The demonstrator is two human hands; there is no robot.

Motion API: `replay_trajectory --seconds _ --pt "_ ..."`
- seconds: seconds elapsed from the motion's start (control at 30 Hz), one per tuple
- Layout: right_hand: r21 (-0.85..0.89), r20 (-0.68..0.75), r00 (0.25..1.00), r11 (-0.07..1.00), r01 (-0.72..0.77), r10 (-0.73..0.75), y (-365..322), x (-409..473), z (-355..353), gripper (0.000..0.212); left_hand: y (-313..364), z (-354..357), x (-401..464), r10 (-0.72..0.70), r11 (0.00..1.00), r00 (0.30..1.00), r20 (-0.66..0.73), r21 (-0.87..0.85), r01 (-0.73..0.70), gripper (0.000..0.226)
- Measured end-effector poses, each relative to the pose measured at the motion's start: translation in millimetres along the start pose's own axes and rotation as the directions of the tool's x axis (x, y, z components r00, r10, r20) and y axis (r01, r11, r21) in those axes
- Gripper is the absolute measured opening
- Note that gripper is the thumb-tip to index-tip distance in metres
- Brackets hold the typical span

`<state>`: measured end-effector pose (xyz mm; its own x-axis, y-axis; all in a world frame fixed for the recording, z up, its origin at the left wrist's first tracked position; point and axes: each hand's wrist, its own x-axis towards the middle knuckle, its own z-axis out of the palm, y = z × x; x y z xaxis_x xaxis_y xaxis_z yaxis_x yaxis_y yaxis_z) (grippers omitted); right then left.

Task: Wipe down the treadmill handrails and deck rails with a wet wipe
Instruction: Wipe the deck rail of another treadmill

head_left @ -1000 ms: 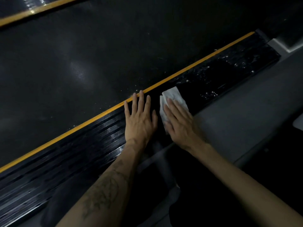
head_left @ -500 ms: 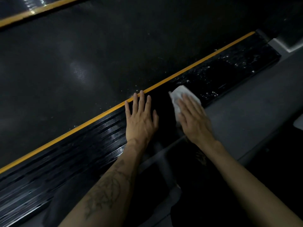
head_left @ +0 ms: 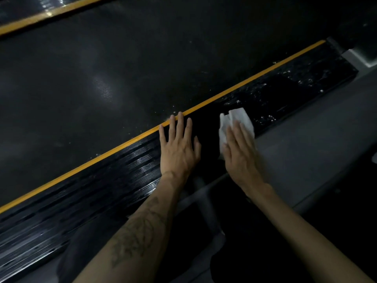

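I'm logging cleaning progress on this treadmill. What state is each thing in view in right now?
Left hand: flat, fingers straight, resting on the deck rail.
Right hand: flat, pressing the wet wipe onto the rail.
Wet wipe: crumpled, partly under the right hand's fingers.
Deck rail: glossy near the left; white specks remain beyond the wipe.
Yellow stripe: unbroken along the belt edge.
Belt: dark, few specks.

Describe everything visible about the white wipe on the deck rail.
The wet wipe is a white, crumpled, folded sheet that looks like soft cloth or paper. It lies flat on the glossy black ribbed deck rail, pressed under the straight fingers of the right hand, which covers its near part; the far edge pokes out beyond the fingertips. White specks dot the rail beyond it. The left hand rests apart from it.
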<state>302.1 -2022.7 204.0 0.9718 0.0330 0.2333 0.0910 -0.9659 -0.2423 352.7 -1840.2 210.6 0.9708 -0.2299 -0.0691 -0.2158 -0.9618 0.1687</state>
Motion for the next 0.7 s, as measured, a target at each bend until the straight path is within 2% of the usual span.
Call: replay_trajectory --seconds 0.1,0.13,0.17,0.27,0.33,0.47,0.5,0.57,0.63,0.7 --pt "0.055 0.045 0.969 0.969 0.241 -0.243 2 -15 5 0.052 0 0 -1 -0.017 1.000 1.000 -0.006 -0.015 0.017 0.063" --pt "0.042 0.034 0.962 0.962 0.269 -0.271 8 -14 5 0.051 0 0 0 -0.024 1.000 1.000 -0.007 -0.013 0.024 0.062" --pt "0.030 0.008 0.970 0.970 0.242 -0.243 14 -10 5 0.050 1 0 0 -0.029 1.000 1.000 -0.003 -0.007 0.029 0.062" --pt "0.020 -0.036 0.999 1.000 0.008 -0.007 18 2 5 0.051 11 0 0 -0.072 0.997 0.997 0.012 -0.005 0.072 0.062" --pt "0.055 -0.055 0.998 0.998 0.003 0.000 10 0 11 0.052 18 -1 2 -0.105 0.994 0.994 0.027 -0.031 0.106 0.063" --pt "0.039 0.001 0.954 0.953 0.299 -0.299 21 -12 12 0.049 22 -3 3 -0.125 0.991 0.991 0.045 -0.045 0.127 0.063" --pt "0.025 -0.005 0.959 0.959 0.283 -0.283 29 -9 9 0.049 22 -3 3 -0.126 0.991 0.991 0.046 -0.043 0.128 0.063" --pt "0.040 -0.028 0.995 0.994 0.101 -0.100 37 1 3 0.051 26 -4 5 -0.134 0.990 0.990 0.049 -0.035 0.135 0.063" --pt "0.047 -0.022 0.999 0.998 -0.047 0.048 30 6 3 0.055 33 -5 6 -0.165 0.985 0.985 0.056 -0.034 0.167 0.064" --pt "0.076 -0.024 1.000 0.997 -0.019 0.020 21 1 8 0.055 39 -4 7 -0.189 0.981 0.980 0.065 -0.028 0.192 0.067"
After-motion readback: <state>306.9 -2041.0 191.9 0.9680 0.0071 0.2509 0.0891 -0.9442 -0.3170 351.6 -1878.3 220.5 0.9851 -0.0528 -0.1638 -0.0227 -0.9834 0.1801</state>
